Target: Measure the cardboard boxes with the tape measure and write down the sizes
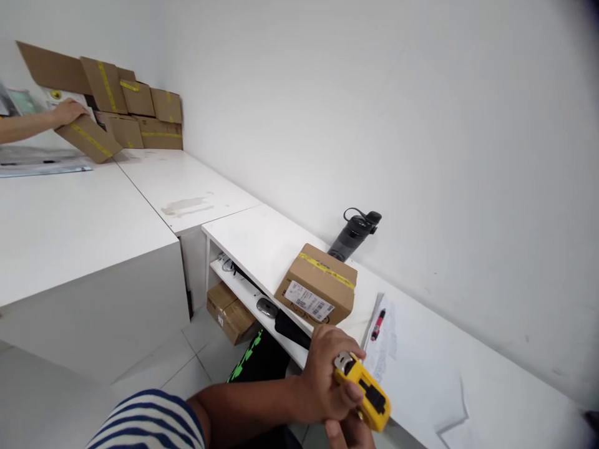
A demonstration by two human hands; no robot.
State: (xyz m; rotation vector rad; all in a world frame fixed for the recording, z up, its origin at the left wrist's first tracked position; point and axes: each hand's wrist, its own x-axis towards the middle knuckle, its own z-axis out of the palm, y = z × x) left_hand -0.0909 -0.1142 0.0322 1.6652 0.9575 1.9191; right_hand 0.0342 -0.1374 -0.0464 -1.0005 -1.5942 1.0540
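Note:
My left hand [327,374], below a blue-and-white striped sleeve, is closed around a yellow utility knife [374,402] with a metal nose and a black slider. The thumb lies along its near side. At the bottom edge, my right hand [350,433] shows only in part, its fingers closed against the knife's lower end. Just beyond my hands, a taped cardboard box [322,274] with a white shipping label sits on the white desk [253,231].
A dark water bottle [353,234] stands behind the box. Right of it lie papers [397,368] with a red pen [379,324]. The shelf below holds a computer mouse [267,307]; a carton [230,312] is lower down. Far left, another person's hand [70,111] touches a box [91,138].

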